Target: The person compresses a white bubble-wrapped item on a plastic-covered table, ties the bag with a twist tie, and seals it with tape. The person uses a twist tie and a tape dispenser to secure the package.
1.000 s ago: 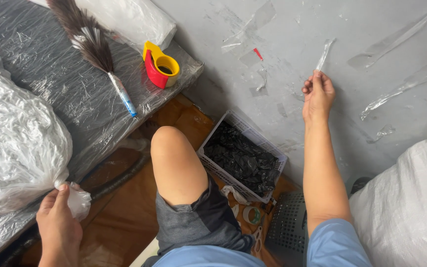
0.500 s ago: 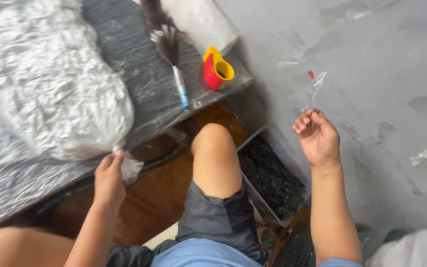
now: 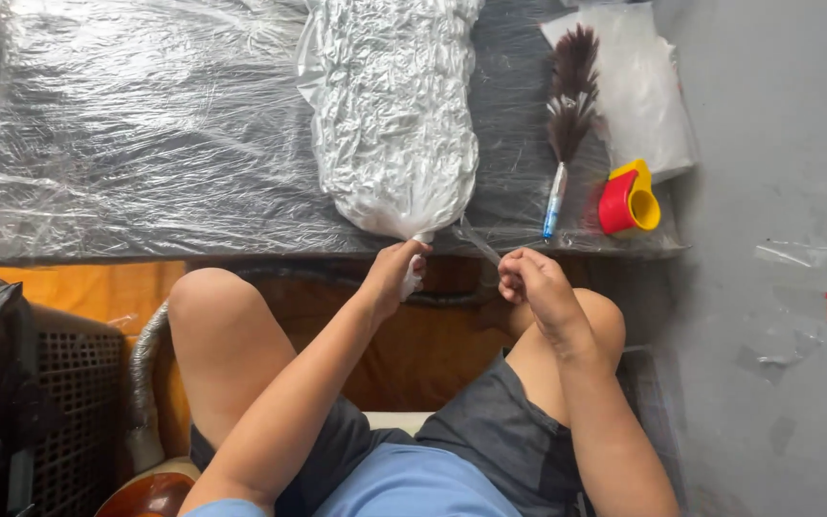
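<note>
The clear plastic bag (image 3: pixel 390 115), stuffed with crinkled silvery-white filling, lies on the plastic-wrapped desk (image 3: pixel 136 144) with its gathered neck hanging over the near edge. My left hand (image 3: pixel 396 271) is closed around that twisted neck, pinching it tight. My right hand (image 3: pixel 525 282) is curled narrow on one end of a strip of clear tape (image 3: pixel 479 241), which slants up towards the neck. I judge I am at the sealing step: the neck is bunched but not yet bound. The next move, I think, calls for keeping the twist tight while the tape wraps round it without sticking to itself. To the right lie a feather duster (image 3: pixel 567 105) and a red-and-yellow tape dispenser (image 3: pixel 629 199).
</note>
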